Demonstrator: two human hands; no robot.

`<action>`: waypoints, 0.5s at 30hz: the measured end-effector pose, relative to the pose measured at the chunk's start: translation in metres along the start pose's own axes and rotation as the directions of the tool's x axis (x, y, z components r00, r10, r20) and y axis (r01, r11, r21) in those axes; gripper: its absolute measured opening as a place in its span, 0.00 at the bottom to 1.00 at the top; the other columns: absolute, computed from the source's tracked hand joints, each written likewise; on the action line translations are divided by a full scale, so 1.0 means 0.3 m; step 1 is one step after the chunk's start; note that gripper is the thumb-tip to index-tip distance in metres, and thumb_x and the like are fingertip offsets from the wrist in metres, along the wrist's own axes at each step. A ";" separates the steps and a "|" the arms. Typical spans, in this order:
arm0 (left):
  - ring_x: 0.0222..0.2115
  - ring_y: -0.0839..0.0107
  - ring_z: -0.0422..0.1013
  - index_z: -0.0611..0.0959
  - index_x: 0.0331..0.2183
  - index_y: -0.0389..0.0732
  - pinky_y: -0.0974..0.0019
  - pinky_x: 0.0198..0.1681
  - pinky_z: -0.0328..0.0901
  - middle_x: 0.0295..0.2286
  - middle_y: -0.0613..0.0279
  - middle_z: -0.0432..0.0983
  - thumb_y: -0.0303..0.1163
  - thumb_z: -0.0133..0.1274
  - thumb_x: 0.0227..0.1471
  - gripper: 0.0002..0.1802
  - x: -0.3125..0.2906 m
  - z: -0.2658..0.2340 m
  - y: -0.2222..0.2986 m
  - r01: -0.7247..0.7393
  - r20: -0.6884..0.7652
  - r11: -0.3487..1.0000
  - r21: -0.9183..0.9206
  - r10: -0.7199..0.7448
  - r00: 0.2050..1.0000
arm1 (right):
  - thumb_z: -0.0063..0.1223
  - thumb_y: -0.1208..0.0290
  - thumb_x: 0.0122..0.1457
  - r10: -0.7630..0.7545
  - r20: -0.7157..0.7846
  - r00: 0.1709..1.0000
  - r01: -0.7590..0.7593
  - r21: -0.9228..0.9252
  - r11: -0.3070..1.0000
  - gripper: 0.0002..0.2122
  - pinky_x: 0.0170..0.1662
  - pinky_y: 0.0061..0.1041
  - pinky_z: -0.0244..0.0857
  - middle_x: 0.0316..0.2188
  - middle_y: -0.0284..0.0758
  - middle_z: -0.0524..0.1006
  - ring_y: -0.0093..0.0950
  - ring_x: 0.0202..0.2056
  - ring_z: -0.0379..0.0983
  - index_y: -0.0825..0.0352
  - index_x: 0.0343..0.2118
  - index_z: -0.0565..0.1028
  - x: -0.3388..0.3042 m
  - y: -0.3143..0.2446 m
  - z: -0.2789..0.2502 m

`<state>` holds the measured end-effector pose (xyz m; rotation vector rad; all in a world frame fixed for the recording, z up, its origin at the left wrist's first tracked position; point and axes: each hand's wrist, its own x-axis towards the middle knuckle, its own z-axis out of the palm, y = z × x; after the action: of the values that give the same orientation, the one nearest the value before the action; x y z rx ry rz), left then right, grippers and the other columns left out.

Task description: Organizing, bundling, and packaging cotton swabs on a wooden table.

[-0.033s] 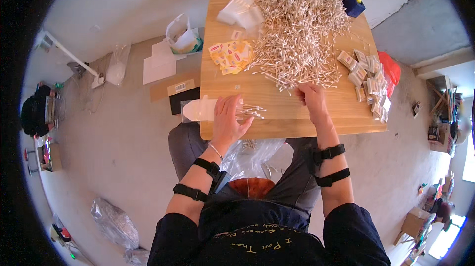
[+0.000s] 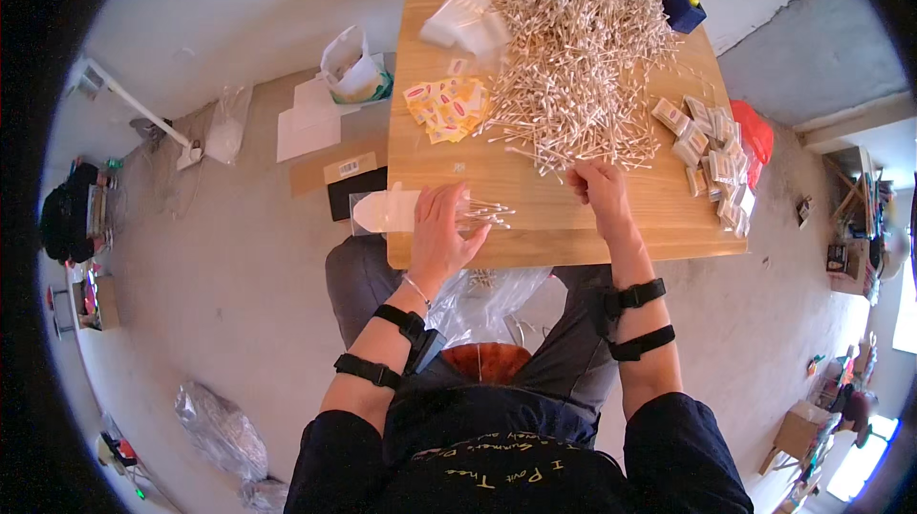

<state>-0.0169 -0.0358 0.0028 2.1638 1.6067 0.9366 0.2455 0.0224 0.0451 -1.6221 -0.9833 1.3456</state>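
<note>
The left hand (image 2: pixel 444 232) grasps a pale packet (image 2: pixel 387 212) beside protruding cotton swabs (image 2: pixel 493 215); the right hand (image 2: pixel 600 191) curls at the swab pile (image 2: pixel 587 65), its hold unclear.

Black short-sleeved shirt (image 2: pixel 382 471), yellow lettering (image 2: pixel 478 481) across front; dark grey trousers (image 2: pixel 356 299); paired black straps (image 2: pixel 642 343) on each forearm (image 2: pixel 654 380); dark module (image 2: pixel 427 352) at left; thin left-wrist bracelet (image 2: pixel 416 291)

My fisheye view looks steeply down from my head, above and behind my left hand (image 2: pixel 444 232) and right hand (image 2: pixel 602 194), facing out over the wooden table (image 2: pixel 549 232) beneath them. It sits near enough to show my forearms (image 2: pixel 654 375) whole, yet so wide that concrete floor (image 2: pixel 248 294) spreads on both sides of my grip.
</note>
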 end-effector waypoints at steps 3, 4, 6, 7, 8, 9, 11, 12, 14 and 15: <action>0.53 0.50 0.62 0.69 0.51 0.38 0.48 0.62 0.50 0.49 0.49 0.69 0.38 0.66 0.38 0.39 -0.001 0.005 -0.002 0.014 0.018 1.000 -0.028 -0.013 1.000 | 0.50 0.63 0.62 0.045 0.020 0.999 -0.046 0.098 0.994 0.13 0.24 0.18 0.58 0.21 0.27 0.74 0.17 0.21 0.65 0.66 0.26 0.77 -0.018 0.016 0.022; 0.53 0.50 0.62 0.69 0.52 0.38 0.48 0.63 0.50 0.49 0.49 0.69 0.39 0.66 0.39 0.39 -0.002 0.006 -0.006 0.017 0.022 0.999 -0.033 -0.016 1.000 | 0.50 0.63 0.62 0.045 0.022 0.999 -0.047 0.098 0.994 0.13 0.24 0.18 0.58 0.21 0.27 0.74 0.17 0.21 0.65 0.66 0.26 0.77 -0.025 0.019 0.036; 0.53 0.50 0.62 0.69 0.52 0.38 0.48 0.63 0.49 0.49 0.49 0.69 0.39 0.65 0.39 0.38 -0.004 0.007 -0.014 0.022 0.026 0.999 -0.035 -0.021 0.999 | 0.48 0.64 0.63 0.068 0.038 0.997 -0.074 0.203 0.976 0.13 0.23 0.17 0.57 0.20 0.27 0.72 0.16 0.20 0.63 0.67 0.26 0.77 -0.042 0.028 0.062; 0.53 0.49 0.62 0.69 0.52 0.38 0.48 0.63 0.49 0.49 0.49 0.69 0.40 0.65 0.40 0.38 -0.003 0.007 -0.015 0.015 0.023 1.000 -0.028 -0.014 1.000 | 0.48 0.64 0.63 0.068 0.037 0.997 -0.074 0.204 0.976 0.13 0.23 0.17 0.57 0.20 0.27 0.72 0.16 0.20 0.63 0.67 0.26 0.77 -0.045 0.038 0.065; 0.53 0.49 0.62 0.69 0.52 0.37 0.48 0.63 0.49 0.49 0.49 0.69 0.41 0.64 0.41 0.37 -0.002 0.008 -0.015 0.008 0.020 1.000 -0.021 -0.007 1.000 | 0.48 0.64 0.64 0.053 0.069 0.996 -0.066 0.199 0.978 0.13 0.23 0.18 0.57 0.20 0.27 0.72 0.16 0.21 0.64 0.67 0.27 0.77 -0.045 0.053 0.068; 0.53 0.49 0.62 0.69 0.52 0.37 0.48 0.63 0.49 0.49 0.49 0.69 0.41 0.64 0.41 0.37 -0.001 0.009 -0.014 0.008 0.020 1.000 -0.021 -0.007 1.000 | 0.48 0.64 0.64 0.039 0.102 0.994 -0.058 0.195 0.979 0.13 0.24 0.18 0.58 0.21 0.27 0.73 0.16 0.21 0.64 0.67 0.27 0.77 -0.046 0.065 0.071; 0.50 0.54 0.64 0.70 0.51 0.37 0.49 0.61 0.52 0.45 0.52 0.71 0.38 0.64 0.40 0.36 0.003 0.006 -0.002 -0.027 -0.032 1.000 0.006 0.027 0.999 | 0.48 0.65 0.64 0.019 0.120 0.993 -0.046 0.230 0.972 0.12 0.24 0.18 0.58 0.21 0.27 0.73 0.16 0.22 0.64 0.67 0.28 0.77 -0.054 0.087 0.080; 0.50 0.54 0.64 0.70 0.51 0.37 0.49 0.61 0.52 0.45 0.52 0.71 0.38 0.64 0.40 0.36 0.004 0.003 0.002 -0.025 -0.031 1.000 0.007 0.026 0.999 | 0.48 0.65 0.65 -0.004 0.136 0.991 -0.033 0.266 0.963 0.12 0.25 0.18 0.59 0.22 0.27 0.73 0.16 0.22 0.65 0.67 0.29 0.77 -0.057 0.097 0.083; 0.50 0.53 0.64 0.70 0.51 0.37 0.48 0.61 0.51 0.46 0.51 0.71 0.38 0.63 0.41 0.36 0.002 0.001 0.006 -0.004 -0.018 1.000 0.001 0.004 1.000 | 0.48 0.66 0.64 -0.009 0.145 0.989 -0.035 0.294 0.955 0.11 0.26 0.18 0.59 0.23 0.27 0.74 0.16 0.23 0.65 0.67 0.30 0.77 -0.069 0.101 0.093; 0.50 0.53 0.64 0.70 0.51 0.37 0.48 0.61 0.51 0.46 0.51 0.71 0.38 0.63 0.41 0.36 0.002 0.001 0.006 -0.004 -0.017 1.000 0.001 0.004 1.000 | 0.48 0.67 0.64 -0.016 0.154 0.988 -0.035 0.322 0.946 0.10 0.27 0.18 0.60 0.23 0.26 0.74 0.16 0.23 0.65 0.67 0.31 0.77 -0.074 0.103 0.097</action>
<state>-0.0152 -0.0357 0.0037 2.1662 1.6110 0.9579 0.2161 -0.0070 0.0216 -1.2914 -0.7924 1.5671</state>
